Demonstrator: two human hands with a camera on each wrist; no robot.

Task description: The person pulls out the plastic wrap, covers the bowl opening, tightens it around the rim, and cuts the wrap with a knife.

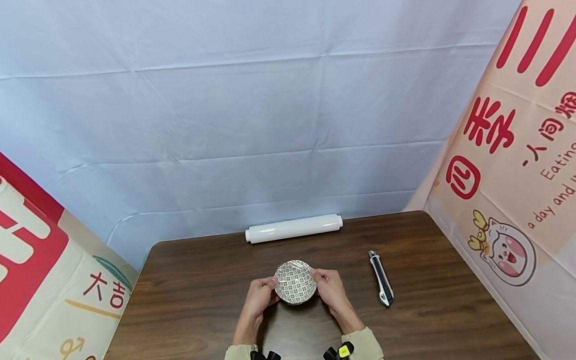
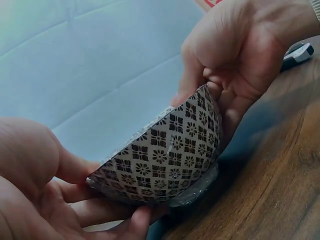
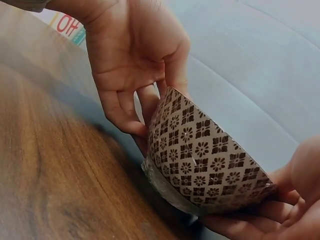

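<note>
A round bowl (image 1: 295,282) with a dark flower-and-square pattern is held between both hands near the table's front middle. Clear plastic film (image 2: 192,195) clings to it and bunches up around its base; a glossy sheen shows across the top in the head view. My left hand (image 1: 261,296) grips the left side of the rim, thumb on top and fingers beneath. On the opposite side my right hand (image 1: 332,289) pinches the rim the same way. Both wrist views show the bowl's patterned outer wall (image 3: 200,155), with its base seemingly just above the tabletop.
A white roll of film (image 1: 294,228) lies along the back edge of the brown wooden table (image 1: 198,280). To the right of the hands is a utility knife (image 1: 381,278). Pale cloth (image 1: 225,125) hangs behind, with printed banners at both sides.
</note>
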